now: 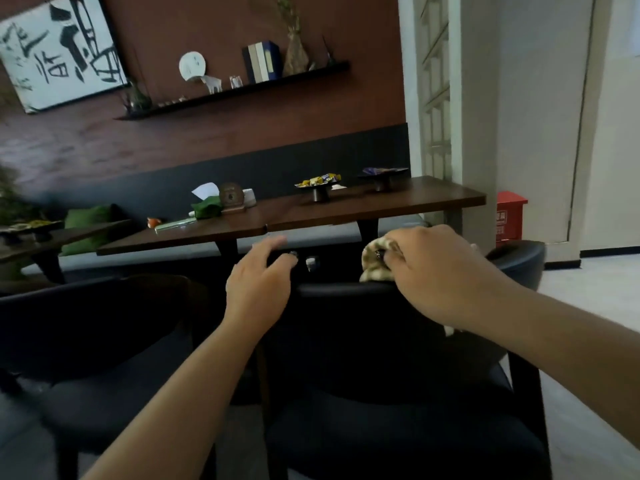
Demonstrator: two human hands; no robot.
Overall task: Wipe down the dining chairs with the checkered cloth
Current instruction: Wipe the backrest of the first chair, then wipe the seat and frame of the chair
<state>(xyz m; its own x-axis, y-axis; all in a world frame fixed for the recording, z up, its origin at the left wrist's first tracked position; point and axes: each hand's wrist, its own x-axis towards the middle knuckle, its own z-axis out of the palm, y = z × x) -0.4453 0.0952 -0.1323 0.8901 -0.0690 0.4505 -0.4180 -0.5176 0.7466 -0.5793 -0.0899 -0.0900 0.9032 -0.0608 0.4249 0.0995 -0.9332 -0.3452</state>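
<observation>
At a dark dining table (311,216) set against a brown wall, a person leans over the curved top rail of a black chair (346,289), the right hand (440,268) clenched around a bunched checkered cloth (375,259) and pressing it onto the rail near its middle. The left hand (258,289) hovers just beside the rail's left end, fingers loose and spread, grasping nothing. A second chair (104,306) stands to the left, with no cloth near it. Judging by the scene, the job looks to be at an early or middle stage: the cloth sits on this chair's back, while its seat, its arms and the neighbouring chair appear to remain. Nothing shows which surfaces are already clean.
</observation>
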